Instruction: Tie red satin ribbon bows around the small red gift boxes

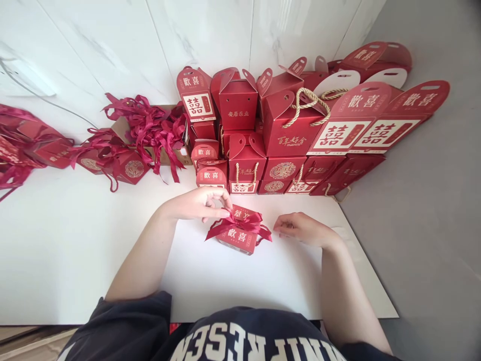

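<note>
A small red gift box (pixel 238 241) with white and pale characters lies on the white table in front of me. Tied across its top is a crimson ribbon bow (pixel 246 224), its tails spread to both sides. At the bow's upper left, my left hand (pixel 205 203) pinches the ribbon between thumb and forefinger. My right hand (pixel 300 228) hovers just right of the box, fingers loosely bent and holding nothing visible, a small gap from the ribbon tail. Dark red cord shows at the box's sides.
Behind the box, red gift boxes (pixel 283 123) stand stacked, some with gold rope handles. A cardboard box (pixel 171 158) full of crimson ribbons (pixel 150 125) is at back left, beside ribboned red boxes (pixel 133 168). A grey wall (pixel 424 200) bounds the table (pixel 112 240) on the right.
</note>
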{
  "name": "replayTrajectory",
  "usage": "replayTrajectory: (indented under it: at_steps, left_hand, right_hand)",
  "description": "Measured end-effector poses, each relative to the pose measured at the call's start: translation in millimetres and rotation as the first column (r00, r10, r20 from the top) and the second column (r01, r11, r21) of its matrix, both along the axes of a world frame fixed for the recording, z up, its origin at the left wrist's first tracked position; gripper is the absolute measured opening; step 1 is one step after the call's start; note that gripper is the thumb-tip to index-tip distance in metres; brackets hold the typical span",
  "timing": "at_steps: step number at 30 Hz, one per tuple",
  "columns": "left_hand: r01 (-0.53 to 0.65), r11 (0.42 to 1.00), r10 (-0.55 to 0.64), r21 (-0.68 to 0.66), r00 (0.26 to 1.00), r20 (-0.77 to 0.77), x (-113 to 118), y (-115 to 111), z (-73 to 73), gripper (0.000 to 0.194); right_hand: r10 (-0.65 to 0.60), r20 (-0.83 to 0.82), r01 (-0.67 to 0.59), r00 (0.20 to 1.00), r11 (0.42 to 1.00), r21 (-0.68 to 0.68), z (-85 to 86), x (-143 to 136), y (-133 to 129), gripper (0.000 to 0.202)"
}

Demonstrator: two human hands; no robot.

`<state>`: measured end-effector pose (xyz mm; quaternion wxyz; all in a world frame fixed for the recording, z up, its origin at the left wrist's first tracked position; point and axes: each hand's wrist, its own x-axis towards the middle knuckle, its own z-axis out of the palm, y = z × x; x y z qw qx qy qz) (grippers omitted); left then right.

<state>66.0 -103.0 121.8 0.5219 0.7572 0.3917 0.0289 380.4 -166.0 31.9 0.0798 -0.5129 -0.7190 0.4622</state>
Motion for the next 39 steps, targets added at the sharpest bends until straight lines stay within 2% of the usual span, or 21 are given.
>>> replayTrajectory:
  at_steps: [2, 5, 8, 10, 12, 14, 16, 17, 19, 21, 25, 27, 31, 35, 37, 39]
  left_hand:
    - [-0.091, 0.988, 0.095, 0.124, 0.995, -0.024, -4, -4, 5.7, 0.036]
    - [-0.233, 0.929, 0.247, 0.288, 0.969, -0.012, -6, -15, 7.2, 0.035]
    - [-0.282, 0.904, 0.306, 0.321, 0.952, -0.026, -6, -31, -3.4, 0.037]
    - [-0.281, 0.894, 0.330, 0.349, 0.939, -0.091, -10, -41, -15.1, 0.039]
    - [-0.306, 0.835, 0.415, 0.458, 0.896, -0.156, -16, -49, -26.2, 0.037]
    - [-0.369, 0.724, 0.550, 0.584, 0.819, -0.164, -22, -55, -32.5, 0.031]
    - [-0.429, 0.643, 0.627, 0.634, 0.770, -0.114, -24, -62, -32.7, 0.028]
    - [-0.449, 0.635, 0.629, 0.628, 0.773, -0.083, -22, -68, -31.2, 0.029]
    - [-0.442, 0.682, 0.563, 0.582, 0.826, -0.032, -11, -81, -27.6, 0.033]
    - [-0.383, 0.746, 0.471, 0.545, 0.882, -0.025, 5, -96, -26.6, 0.041]
    - [-0.324, 0.809, 0.409, 0.490, 0.910, -0.074, 23, -121, -34.7, 0.096]
    - [-0.329, 0.823, 0.415, 0.463, 0.905, -0.096, 20, -129, -39.2, 0.111]
    - [-0.379, 0.831, 0.464, 0.408, 0.876, -0.131, 5, -135, -42.8, 0.103]
    - [-0.468, 0.825, 0.502, 0.318, 0.864, -0.031, -8, -130, -41.8, 0.081]
    - [-0.527, 0.802, 0.544, 0.280, 0.839, 0.021, -17, -123, -37.9, 0.078]
    - [-0.608, 0.742, 0.626, 0.282, 0.779, 0.035, -31, -114, -31.0, 0.078]
  right_hand:
    - [-0.065, 0.017, 0.065, 0.998, 0.997, 0.036, -1.0, 1, 1, 0.024]
    - [-0.078, -0.015, 0.079, 0.997, 0.996, 0.046, -1.1, -4, 1, 0.027]
    - [-0.102, -0.120, 0.112, 0.988, 0.991, 0.074, 1.6, -15, -2, 0.028]
    - [-0.069, -0.173, 0.081, 0.982, 0.994, 0.066, 4.4, -22, -4, 0.033]
    - [0.030, -0.190, -0.026, 0.981, 0.999, 0.026, 7.1, -25, -5, 0.034]
    - [0.105, -0.200, -0.107, 0.974, 0.994, 0.003, 8.9, -25, -6, 0.029]
    - [0.096, -0.218, -0.095, 0.971, 0.995, 0.011, 9.5, -24, -6, 0.028]
    - [0.077, -0.227, -0.074, 0.971, 0.997, 0.021, 9.4, -23, -6, 0.027]
    - [0.030, -0.213, -0.022, 0.977, 0.999, 0.039, 8.1, -22, -5, 0.026]
    - [-0.012, -0.147, 0.023, 0.989, 0.997, 0.068, 5.8, -23, -6, 0.025]
    - [-0.051, -0.038, 0.055, 0.998, 0.991, 0.120, -0.2, -23, -5, 0.025]
    - [-0.061, -0.030, 0.064, 0.998, 0.989, 0.131, -2.4, -23, -4, 0.026]
    - [-0.070, -0.015, 0.072, 0.997, 0.987, 0.142, -4.2, -23, -3, 0.027]
    - [-0.085, -0.017, 0.087, 0.996, 0.987, 0.133, -3.7, -25, -3, 0.025]
    - [-0.094, -0.020, 0.096, 0.995, 0.988, 0.123, -3.0, -25, -4, 0.025]
    - [-0.104, -0.014, 0.105, 0.994, 0.988, 0.117, -2.4, -25, -4, 0.025]
